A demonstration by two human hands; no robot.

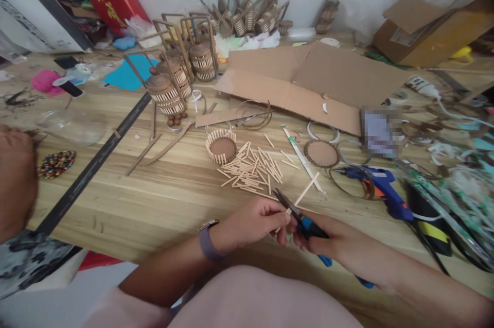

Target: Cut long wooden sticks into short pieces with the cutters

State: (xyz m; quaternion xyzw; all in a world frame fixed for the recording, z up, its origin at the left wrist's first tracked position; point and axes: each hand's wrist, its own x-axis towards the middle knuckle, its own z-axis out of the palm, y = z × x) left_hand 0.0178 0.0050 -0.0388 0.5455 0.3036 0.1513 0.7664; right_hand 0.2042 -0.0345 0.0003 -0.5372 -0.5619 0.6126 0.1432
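My left hand [266, 217] pinches a thin pale wooden stick [307, 189], which runs up and to the right past the blades. My right hand [324, 232] is wrapped round blue-and-black handled snips [306, 225], their dark blades beside the stick and close to my left fingertips. Whether the blades touch the stick I cannot tell. Just beyond my hands lies a loose pile of short wooden sticks [250, 168]. Behind the pile stands a small round base [223, 149] ringed with upright sticks. A flat brown disc [322, 153] with a dark rim lies to the right.
Lidded miniature baskets [165, 93] stand at the back left, near flat cardboard [293, 78]. A blue glue gun [386, 189] lies right, beside tangled strips and plastic. A white-and-green strip [303, 158] lies beyond my hands. Another person's arm [15, 184] rests at left by beads [57, 164].
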